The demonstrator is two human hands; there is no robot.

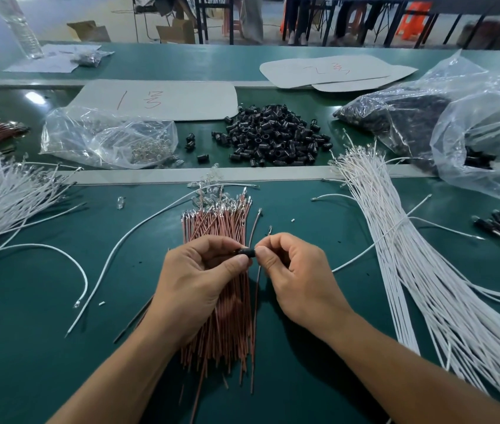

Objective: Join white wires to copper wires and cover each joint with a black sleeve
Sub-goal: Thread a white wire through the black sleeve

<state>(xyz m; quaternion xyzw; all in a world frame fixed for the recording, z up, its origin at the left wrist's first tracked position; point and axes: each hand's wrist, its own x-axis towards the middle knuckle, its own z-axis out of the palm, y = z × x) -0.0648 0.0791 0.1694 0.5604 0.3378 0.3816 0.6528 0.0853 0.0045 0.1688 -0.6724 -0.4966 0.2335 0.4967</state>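
Green counter (58,347), work in progress at its near centre. Stock noted: a bundle of copper wires (215,228) lies directly under my hands, long axis running away from me; white wires (411,270) fan out well to the right; a heap of loose sleeves (273,136) sits beyond the grey strip. The left hand (199,270) is curled, thumb and forefinger pinching the left end of one black sleeve (246,251). The right hand (300,273) is likewise curled, its fingertips pinching the sleeve's right end. The sleeve lies level, long axis left to right, bridging the two hands just above the bundle. A single copper wire (256,301) hangs from its right end toward me. The joint itself is hidden by fingers; I cannot tell whether a white wire is in the grip. Judgement: the sleeve is being seated, and any travel must run along that left-right axis, with both hands equally near.
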